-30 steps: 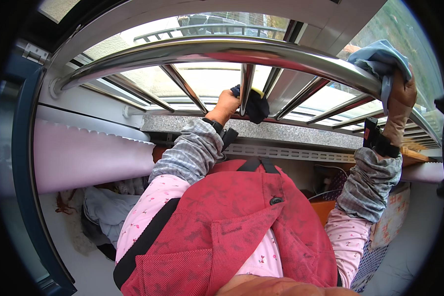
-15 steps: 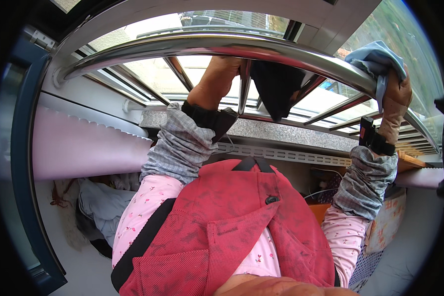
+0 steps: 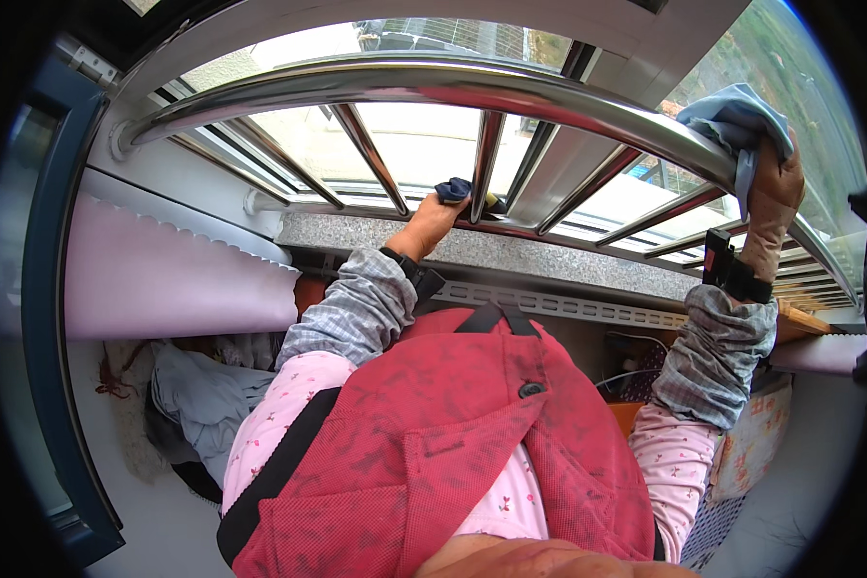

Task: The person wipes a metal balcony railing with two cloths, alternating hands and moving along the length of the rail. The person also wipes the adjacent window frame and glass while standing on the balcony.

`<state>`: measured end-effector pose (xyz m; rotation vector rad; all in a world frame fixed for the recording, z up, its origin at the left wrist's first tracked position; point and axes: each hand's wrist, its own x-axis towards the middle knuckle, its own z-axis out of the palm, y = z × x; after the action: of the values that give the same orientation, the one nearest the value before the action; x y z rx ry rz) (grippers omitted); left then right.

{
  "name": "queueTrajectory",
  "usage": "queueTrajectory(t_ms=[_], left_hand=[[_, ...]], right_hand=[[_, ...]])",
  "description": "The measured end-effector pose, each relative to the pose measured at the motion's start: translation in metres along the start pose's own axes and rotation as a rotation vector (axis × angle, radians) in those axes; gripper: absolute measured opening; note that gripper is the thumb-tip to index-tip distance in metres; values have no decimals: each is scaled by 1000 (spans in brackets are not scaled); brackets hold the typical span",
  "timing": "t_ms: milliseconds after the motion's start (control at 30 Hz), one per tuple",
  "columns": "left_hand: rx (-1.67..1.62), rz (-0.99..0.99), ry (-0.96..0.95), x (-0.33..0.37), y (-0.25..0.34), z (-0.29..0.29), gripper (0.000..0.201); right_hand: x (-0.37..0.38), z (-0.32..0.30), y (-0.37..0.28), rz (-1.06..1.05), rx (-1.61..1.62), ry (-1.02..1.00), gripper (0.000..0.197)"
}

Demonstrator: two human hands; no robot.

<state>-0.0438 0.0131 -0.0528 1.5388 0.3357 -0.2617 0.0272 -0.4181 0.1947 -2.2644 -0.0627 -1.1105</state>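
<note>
The navy cloth (image 3: 453,191), soft and crumpled, is bunched in my left hand (image 3: 428,234) against the lower part of a polished round upright (image 3: 487,159), just above the sill's back edge. My left fingers are closed on it, though the bar and the cloth hide their tips. A small dark patch touched with yellow shows right of that bar (I cannot tell if it is the same cloth).

My right hand (image 3: 776,178) is at the right-hand bend of the smooth, shiny top rail (image 3: 433,82), with a light-blue cloth (image 3: 737,116), loosely folded, between it and the metal. That cloth covers my right fingers, so I cannot tell how tightly they are bent. So I have two cloths, one at each hand. Left of the upright I touch I count two more; toward the rail's right end they crowd too closely to count.

Under the railing runs one speckled granite sill (image 3: 549,258), and along its front edge one white strip with slots (image 3: 549,303). Past the sill's left end hangs a smooth pink sheet (image 3: 173,275) with a scalloped upper edge. Nearer me are my two wrinkled plaid sleeves (image 3: 352,308), two black wristbands (image 3: 742,279) and a coarse-woven red vest (image 3: 462,424).
</note>
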Motion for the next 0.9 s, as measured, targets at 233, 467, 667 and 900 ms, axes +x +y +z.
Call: queueTrajectory(t_ms=[233, 467, 667, 900], left_hand=[[-629, 327, -320, -14, 65, 11, 24], [-143, 155, -93, -5, 30, 7, 31], [-354, -144, -126, -26, -27, -70, 42], [-576, -266, 387, -57, -84, -199, 39]], right_hand=[[1, -2, 2, -3, 18, 0, 32], [5, -5, 18, -40, -53, -24, 32], [11, -10, 41, -67, 41, -113, 31], [25, -17, 76, -90, 274, -227, 29]])
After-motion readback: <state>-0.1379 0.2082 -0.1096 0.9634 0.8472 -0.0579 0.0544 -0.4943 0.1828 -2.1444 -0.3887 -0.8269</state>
